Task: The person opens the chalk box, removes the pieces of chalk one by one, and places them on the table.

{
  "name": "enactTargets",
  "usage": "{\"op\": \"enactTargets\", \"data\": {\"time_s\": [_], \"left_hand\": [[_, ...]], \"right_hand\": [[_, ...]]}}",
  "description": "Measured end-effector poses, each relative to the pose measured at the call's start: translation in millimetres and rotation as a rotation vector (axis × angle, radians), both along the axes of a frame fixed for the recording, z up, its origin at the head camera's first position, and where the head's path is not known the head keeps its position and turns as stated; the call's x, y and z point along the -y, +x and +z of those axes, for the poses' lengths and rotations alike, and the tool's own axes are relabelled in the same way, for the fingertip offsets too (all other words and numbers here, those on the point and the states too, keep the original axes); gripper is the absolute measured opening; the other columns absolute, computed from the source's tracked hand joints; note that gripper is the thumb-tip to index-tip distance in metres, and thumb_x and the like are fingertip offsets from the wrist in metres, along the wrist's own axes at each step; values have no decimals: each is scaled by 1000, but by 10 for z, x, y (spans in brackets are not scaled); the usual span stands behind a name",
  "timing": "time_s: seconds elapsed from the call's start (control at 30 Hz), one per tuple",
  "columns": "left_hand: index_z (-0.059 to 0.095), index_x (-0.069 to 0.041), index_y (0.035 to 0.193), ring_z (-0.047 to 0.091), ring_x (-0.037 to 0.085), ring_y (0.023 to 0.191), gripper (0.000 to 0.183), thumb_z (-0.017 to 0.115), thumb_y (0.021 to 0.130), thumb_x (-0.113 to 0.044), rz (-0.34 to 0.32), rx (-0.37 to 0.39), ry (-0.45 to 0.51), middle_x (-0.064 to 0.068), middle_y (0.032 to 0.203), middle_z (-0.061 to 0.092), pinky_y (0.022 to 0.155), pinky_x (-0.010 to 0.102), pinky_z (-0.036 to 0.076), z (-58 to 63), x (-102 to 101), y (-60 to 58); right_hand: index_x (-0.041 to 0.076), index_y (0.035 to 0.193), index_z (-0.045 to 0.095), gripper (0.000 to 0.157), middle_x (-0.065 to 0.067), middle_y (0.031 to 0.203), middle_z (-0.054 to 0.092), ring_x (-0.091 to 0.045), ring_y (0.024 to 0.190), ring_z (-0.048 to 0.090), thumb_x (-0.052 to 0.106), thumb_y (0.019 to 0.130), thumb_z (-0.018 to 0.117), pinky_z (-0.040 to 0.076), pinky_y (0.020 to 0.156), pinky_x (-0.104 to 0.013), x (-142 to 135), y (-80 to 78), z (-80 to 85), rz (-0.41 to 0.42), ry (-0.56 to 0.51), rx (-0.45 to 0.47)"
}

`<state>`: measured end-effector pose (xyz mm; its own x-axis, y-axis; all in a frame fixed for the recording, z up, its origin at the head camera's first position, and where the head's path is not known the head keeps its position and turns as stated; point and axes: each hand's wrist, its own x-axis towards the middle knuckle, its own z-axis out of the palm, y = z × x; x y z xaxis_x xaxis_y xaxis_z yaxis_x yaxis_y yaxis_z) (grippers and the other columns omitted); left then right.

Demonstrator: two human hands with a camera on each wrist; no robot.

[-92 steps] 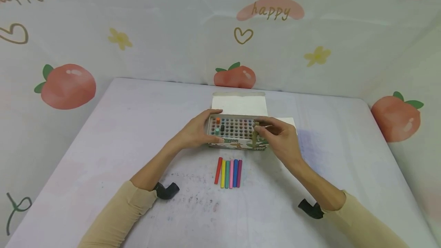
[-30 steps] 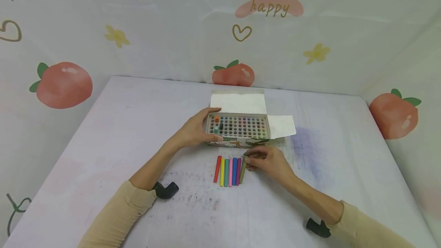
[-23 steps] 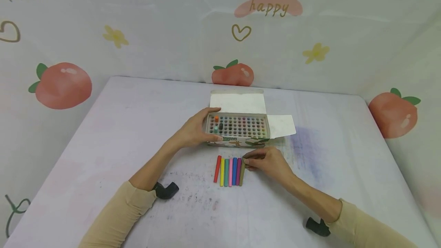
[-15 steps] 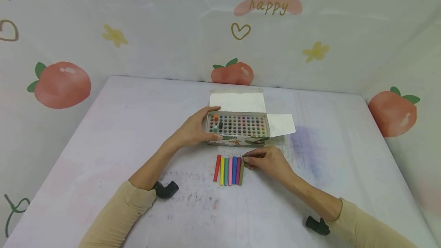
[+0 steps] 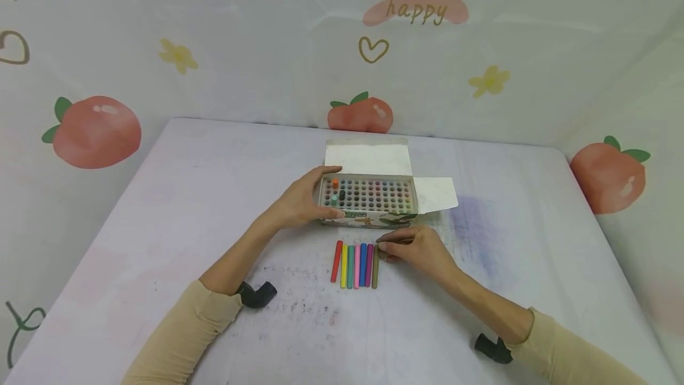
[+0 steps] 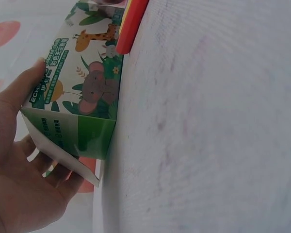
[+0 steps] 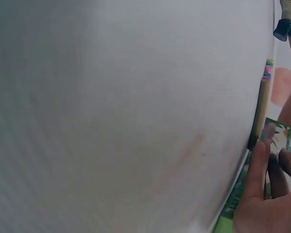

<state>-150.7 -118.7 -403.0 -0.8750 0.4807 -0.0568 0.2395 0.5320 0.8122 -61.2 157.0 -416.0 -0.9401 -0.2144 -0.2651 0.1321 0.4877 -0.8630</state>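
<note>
Crayon placement is what I judge this moment turns on: the olive-brown crayon (image 5: 375,272) lies at the 3 o'clock end of the row, its long axis running almost 12 to 6 and nearly parallel to the purple crayon (image 5: 369,263) just beside it. I can't tell from my feed whether those two touch. The right hand (image 5: 422,251) is much the nearer; from its middle the olive-brown crayon lies at 8 o'clock, with thumb and forefinger at the crayon's 12 o'clock end. Those two digits are close together there, but I cannot tell whether they pinch the crayon or merely rest against it.

From the left hand (image 5: 301,202) the same crayon lies at 4 o'clock, well apart. That hand grips the 9 o'clock end of the cardboard crayon box (image 5: 385,219), thumb on the printed front and fingers round the back, spread only as wide as the box is deep.

The box sits at 12 o'clock from the row, its lid flap (image 5: 369,159) laid back and a side flap (image 5: 436,193) out at 3 o'clock. I see an orange crayon (image 5: 335,183), a mint crayon (image 5: 334,201) and a dark crayon (image 5: 342,195) in its holes.

Onward from purple toward 9 o'clock come the blue crayon (image 5: 363,263), pink crayon (image 5: 357,269), green crayon (image 5: 350,269), yellow crayon (image 5: 344,269) and red crayon (image 5: 336,261), the last tipped slightly toward 1 o'clock.
</note>
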Motion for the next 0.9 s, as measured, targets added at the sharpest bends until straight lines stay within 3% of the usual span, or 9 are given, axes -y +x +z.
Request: {"op": "enactTargets", "data": {"time_s": [0.17, 0.37, 0.67, 0.9], "left_hand": [[34, -22, 154, 47, 26, 114, 93, 87, 77, -32, 0, 7, 3, 8, 140, 47, 96, 47, 43, -10, 5, -6], [34, -23, 154, 48, 26, 111, 93, 87, 77, -32, -3, 13, 13, 8, 138, 47, 93, 45, 43, -13, 7, -10], [34, -24, 153, 47, 26, 113, 93, 87, 77, -32, 1, 24, -4, 8, 140, 46, 94, 45, 42, 1, -6, -5], [34, -24, 153, 48, 25, 111, 92, 86, 78, -31, 9, 23, -10, 7, 138, 47, 92, 44, 43, 4, -1, -11]], "right_hand": [[11, 103, 79, 20, -1, 92, 75, -13, 81, 71, 24, 88, 77, 54, 71, -27, 11, -17, 85, 56, 10, -78], [2, 109, 76, 24, -8, 96, 75, -19, 83, 72, 15, 90, 75, 56, 73, -28, 45, -87, 199, 167, -112, -140], [3, 107, 76, 19, -7, 97, 75, -16, 84, 72, 11, 90, 74, 57, 74, -29, 124, -190, 356, 209, -137, -180], [4, 104, 76, 18, -3, 92, 74, -15, 78, 70, 11, 88, 77, 56, 70, -28, 191, -302, 481, 212, -95, -275]]}}
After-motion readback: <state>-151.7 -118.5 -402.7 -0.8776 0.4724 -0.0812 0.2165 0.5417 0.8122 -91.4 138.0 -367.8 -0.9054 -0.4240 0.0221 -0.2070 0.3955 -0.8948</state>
